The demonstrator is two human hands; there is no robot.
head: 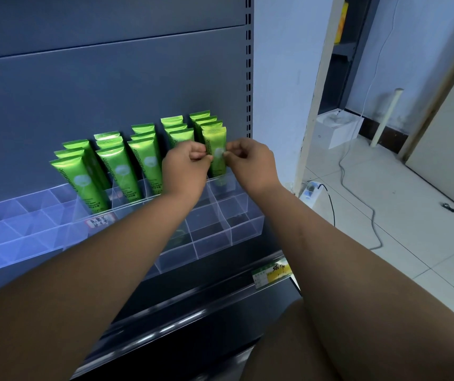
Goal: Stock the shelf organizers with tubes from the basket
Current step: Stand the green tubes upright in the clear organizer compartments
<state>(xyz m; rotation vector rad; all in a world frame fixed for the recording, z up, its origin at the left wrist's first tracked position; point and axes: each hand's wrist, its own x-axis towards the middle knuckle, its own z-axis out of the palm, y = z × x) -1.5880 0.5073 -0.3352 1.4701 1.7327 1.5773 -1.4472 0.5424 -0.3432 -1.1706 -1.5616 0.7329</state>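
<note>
Several green tubes stand upright in the back rows of a clear acrylic organizer (245, 229) on a dark shelf. The front tube of the rightmost column (216, 145) is pinched from both sides: my left hand (186, 167) grips its left edge, my right hand (250, 163) its right edge. Its lower end sits in a compartment of the organizer. Other tubes (83, 177) fill the columns to the left. The basket is not in view.
The organizer's front compartments hold no tubes. A second clear organizer (14, 229) lies to the left. A shelf edge with a yellow price label (272, 272) runs below. To the right are a tiled floor, a white box (339, 127) and a cable (357, 199).
</note>
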